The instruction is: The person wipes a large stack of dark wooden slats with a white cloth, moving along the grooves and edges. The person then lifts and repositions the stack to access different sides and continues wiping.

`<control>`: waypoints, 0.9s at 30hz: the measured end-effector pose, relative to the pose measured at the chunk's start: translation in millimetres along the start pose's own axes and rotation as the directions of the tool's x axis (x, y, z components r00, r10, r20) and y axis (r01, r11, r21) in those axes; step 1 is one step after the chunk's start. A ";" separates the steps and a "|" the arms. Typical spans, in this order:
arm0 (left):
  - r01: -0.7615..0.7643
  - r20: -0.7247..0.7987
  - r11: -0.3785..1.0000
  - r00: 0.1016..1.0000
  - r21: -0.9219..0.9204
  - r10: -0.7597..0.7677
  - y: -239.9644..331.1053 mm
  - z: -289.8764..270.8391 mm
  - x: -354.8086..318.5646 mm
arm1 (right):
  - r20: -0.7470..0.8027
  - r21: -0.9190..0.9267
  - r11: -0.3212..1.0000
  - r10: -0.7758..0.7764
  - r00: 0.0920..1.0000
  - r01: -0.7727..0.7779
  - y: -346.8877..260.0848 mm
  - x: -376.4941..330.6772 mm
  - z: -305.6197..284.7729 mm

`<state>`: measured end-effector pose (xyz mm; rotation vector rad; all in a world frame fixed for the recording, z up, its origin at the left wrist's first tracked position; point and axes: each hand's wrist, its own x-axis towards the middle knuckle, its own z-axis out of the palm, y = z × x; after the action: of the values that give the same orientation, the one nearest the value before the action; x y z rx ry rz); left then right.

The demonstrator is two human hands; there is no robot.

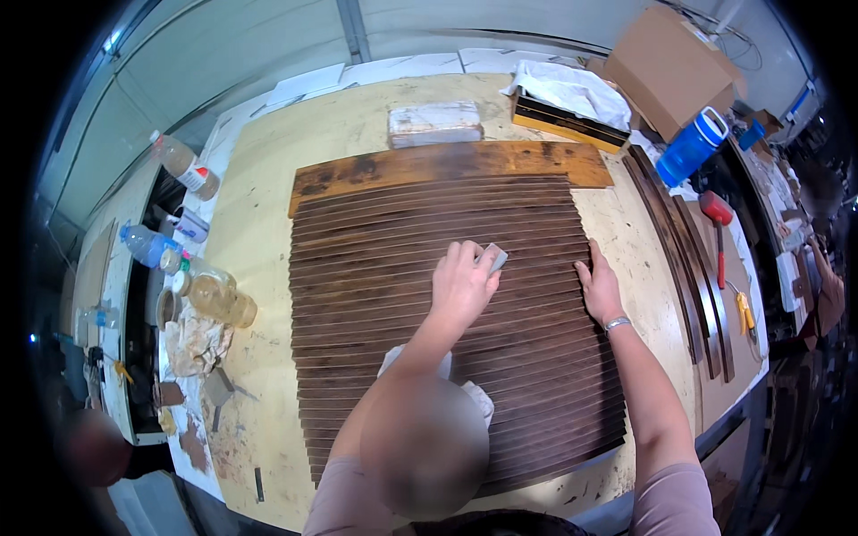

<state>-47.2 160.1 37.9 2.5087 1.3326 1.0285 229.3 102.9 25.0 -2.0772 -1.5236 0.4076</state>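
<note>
A dark brown slatted wooden panel, made of many narrow horizontal ridged strips, lies flat in front of me. My left hand is closed around a small grey block, which looks like a sanding sponge, and rests over the panel's middle. My right hand lies along the panel's right edge. Its fingers are stretched out and it grips nothing. White cloth shows on the panel near my left forearm, partly hidden by it. Across the panel's far end sits a brown stained board.
The worktable carries a white wrapped block and a black box with white cloth at the back. Bottles stand left. To the right are a blue tumbler, dark wood strips and a red mallet.
</note>
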 end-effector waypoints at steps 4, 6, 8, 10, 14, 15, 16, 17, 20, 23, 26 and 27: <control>0.099 -0.017 0.983 0.995 0.152 -0.097 -42.3 -43.6 -30.4 | 0.001 -0.029 0.999 0.015 1.000 -0.015 -0.8 -0.9 0.2; 0.179 -0.018 0.944 0.983 0.278 -0.181 -73.8 -81.2 -50.8 | -0.033 -0.039 0.999 0.005 0.999 -0.006 3.6 -1.7 2.3; 0.306 -0.134 0.883 0.952 0.355 -0.276 -121.1 -118.9 -81.6 | -0.034 -0.037 0.999 0.015 0.999 -0.016 3.8 -2.0 4.1; 0.451 -0.260 0.798 0.891 0.399 -0.373 -169.7 -157.6 -115.2 | -0.041 -0.045 0.999 -0.013 0.999 0.011 1.5 -0.5 7.5; 0.608 -0.369 0.727 0.786 0.318 -0.496 -178.9 -194.9 -139.6 | -0.056 -0.079 0.997 -0.018 0.998 0.013 3.3 0.7 5.5; 0.616 -0.386 0.740 0.774 0.271 -0.503 -167.4 -196.8 -139.8 | -0.052 -0.075 0.997 -0.005 0.999 0.001 2.9 -0.2 3.8; 0.513 -0.299 0.822 0.848 0.249 -0.438 -153.8 -193.6 -142.4 | -0.044 -0.071 0.997 0.004 0.999 -0.007 1.9 0.0 3.4; 0.402 -0.213 0.891 0.908 0.212 -0.360 -138.9 -187.5 -144.2 | -0.051 -0.064 0.998 0.003 0.999 -0.006 2.8 -1.1 3.2; 0.416 -0.177 0.880 0.907 0.228 -0.383 -144.4 -192.0 -159.7 | -0.064 -0.049 0.999 -0.018 0.998 0.015 5.6 0.5 6.1; 0.605 -0.341 0.747 0.788 0.275 -0.513 -173.5 -217.1 -178.7 | -0.054 -0.058 0.998 -0.013 0.998 0.010 5.6 1.0 6.8; 0.495 -0.299 0.841 0.854 0.216 -0.426 -149.4 -221.9 -181.0 | -0.035 -0.058 0.998 0.004 0.999 -0.006 0.6 1.7 4.7; 0.357 -0.199 0.910 0.927 0.209 -0.318 -141.1 -218.8 -185.8 | -0.040 -0.069 0.998 -0.003 0.999 0.000 3.7 2.4 4.5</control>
<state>-350.1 58.6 53.4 2.2602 1.9671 1.0613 230.6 105.4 19.4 -2.1237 -1.5363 0.3151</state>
